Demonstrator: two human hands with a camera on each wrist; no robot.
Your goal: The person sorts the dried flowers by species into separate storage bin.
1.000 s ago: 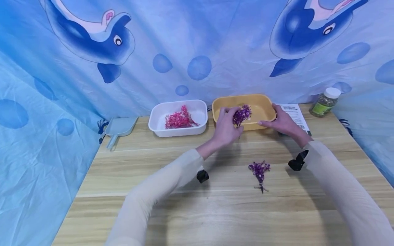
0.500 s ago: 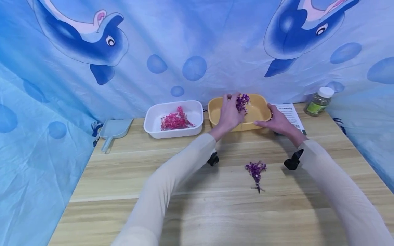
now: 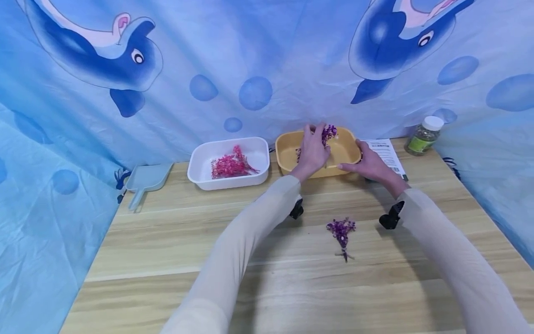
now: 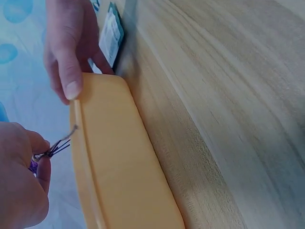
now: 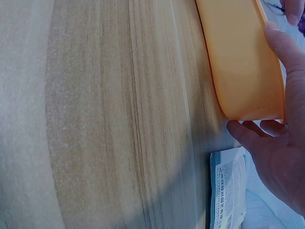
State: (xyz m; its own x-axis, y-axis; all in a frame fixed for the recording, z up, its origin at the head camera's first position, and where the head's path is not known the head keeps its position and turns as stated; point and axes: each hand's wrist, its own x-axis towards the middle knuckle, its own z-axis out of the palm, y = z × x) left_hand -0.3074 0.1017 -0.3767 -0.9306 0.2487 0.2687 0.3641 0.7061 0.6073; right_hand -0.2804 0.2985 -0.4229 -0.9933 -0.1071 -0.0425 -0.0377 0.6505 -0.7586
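My left hand (image 3: 314, 150) is over the yellow plastic basin (image 3: 288, 163), pinching a small bunch of purple dried flowers (image 3: 329, 132). Its thin stems (image 4: 59, 147) poke out between thumb and fingers in the left wrist view. Part of the bunch is hidden behind the hand. A few purple bits also show at the basin's left side. My right hand (image 3: 372, 163) grips the basin's right end, thumb on the front rim and fingers around the corner, as the right wrist view shows. A second purple bunch (image 3: 341, 232), tied at the stems, lies on the table.
Left of the yellow basin stands a white basin (image 3: 200, 178) with pink dried flowers (image 3: 231, 164). A light blue dustpan (image 3: 148, 178) lies farther left. Behind my right hand is a printed packet (image 3: 385, 153), then a white-lidded jar (image 3: 423, 136). A dolphin-patterned curtain (image 3: 292, 60) borders the wooden table.
My left hand has carried the purple bunch from the basin's front rim farther back over its inside. My right hand keeps its grip on the basin. The head view has shifted slightly.
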